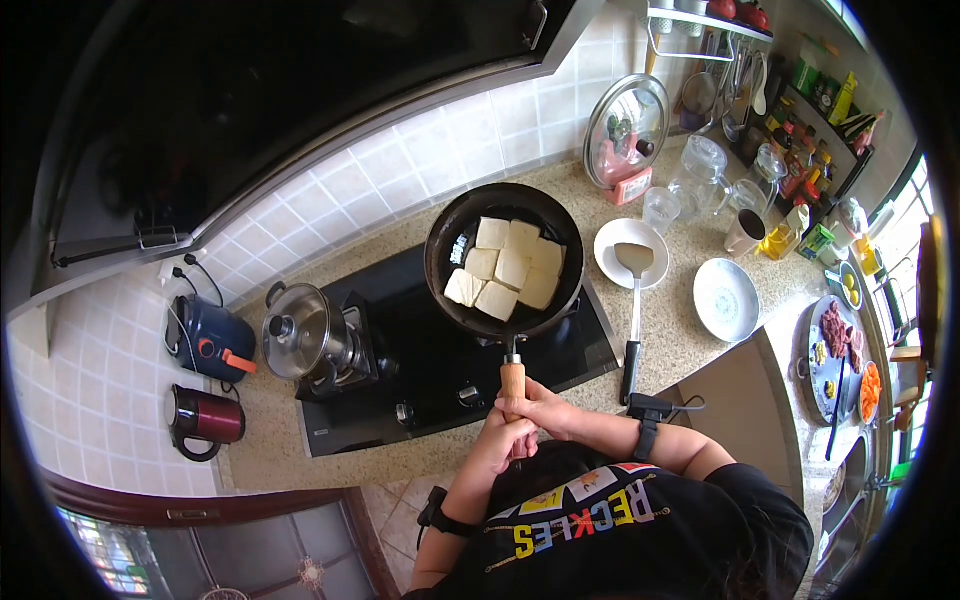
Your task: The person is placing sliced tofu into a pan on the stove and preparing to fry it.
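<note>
Both hands are wrapped round the wooden handle (513, 378) of a black frying pan (440, 240). My left hand (502, 440) grips the lower end of the handle, and my right hand (540, 408) closes on it just above and to the right. Several pale, flat slabs that look like tofu (512, 268) lie close together in the pan. The pan is over the right side of a black gas stove (420, 355). Right of it, a spatula (636, 290) rests across a white bowl (612, 270), its black handle on the counter.
A lidded steel pot (300, 335) stands on the left burner, beside a blue appliance (212, 335) and a red kettle (215, 415). To the right are a patterned plate (727, 300), glass jugs (700, 165), an upright lid (625, 130), oil bottles (785, 235) and a food tray (822, 385).
</note>
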The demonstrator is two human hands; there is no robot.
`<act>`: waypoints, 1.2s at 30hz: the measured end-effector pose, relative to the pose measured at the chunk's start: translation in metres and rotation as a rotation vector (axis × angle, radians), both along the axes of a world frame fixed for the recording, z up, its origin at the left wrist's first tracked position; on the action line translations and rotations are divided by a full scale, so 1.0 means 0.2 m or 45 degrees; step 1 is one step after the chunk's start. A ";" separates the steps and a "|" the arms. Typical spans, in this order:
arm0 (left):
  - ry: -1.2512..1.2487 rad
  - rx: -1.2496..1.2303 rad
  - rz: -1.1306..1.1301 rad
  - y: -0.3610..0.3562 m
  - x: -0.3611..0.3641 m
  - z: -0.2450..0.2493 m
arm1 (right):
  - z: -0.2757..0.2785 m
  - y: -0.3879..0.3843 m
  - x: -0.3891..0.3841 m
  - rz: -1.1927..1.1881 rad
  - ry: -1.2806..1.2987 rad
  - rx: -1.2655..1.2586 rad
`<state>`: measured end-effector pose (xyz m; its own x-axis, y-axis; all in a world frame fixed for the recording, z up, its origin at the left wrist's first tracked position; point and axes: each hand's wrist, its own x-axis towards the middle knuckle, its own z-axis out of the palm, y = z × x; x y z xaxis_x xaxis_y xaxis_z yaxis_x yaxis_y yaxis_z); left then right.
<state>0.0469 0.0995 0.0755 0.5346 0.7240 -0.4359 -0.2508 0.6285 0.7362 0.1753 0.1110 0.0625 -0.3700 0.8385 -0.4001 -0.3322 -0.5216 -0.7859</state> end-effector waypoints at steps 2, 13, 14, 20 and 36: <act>0.033 0.032 0.015 -0.01 0.01 0.03 | 0.00 0.00 0.00 0.017 -0.001 0.004; 0.029 0.004 0.022 -0.01 0.01 0.05 | 0.01 0.00 0.00 -0.004 -0.012 0.005; 0.026 0.002 0.027 -0.01 0.01 0.05 | 0.03 0.00 0.00 0.017 -0.021 -0.014; -0.003 -0.024 -0.013 0.00 -0.01 -0.02 | 0.03 0.00 0.00 0.020 -0.015 0.022; 0.158 0.137 0.068 0.01 0.05 0.07 | 0.07 0.04 0.00 -0.036 0.001 0.155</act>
<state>0.0577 0.1012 0.0893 0.4412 0.7959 -0.4145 -0.1844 0.5324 0.8262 0.1750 0.1183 0.0757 -0.3455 0.8911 -0.2941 -0.3462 -0.4124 -0.8426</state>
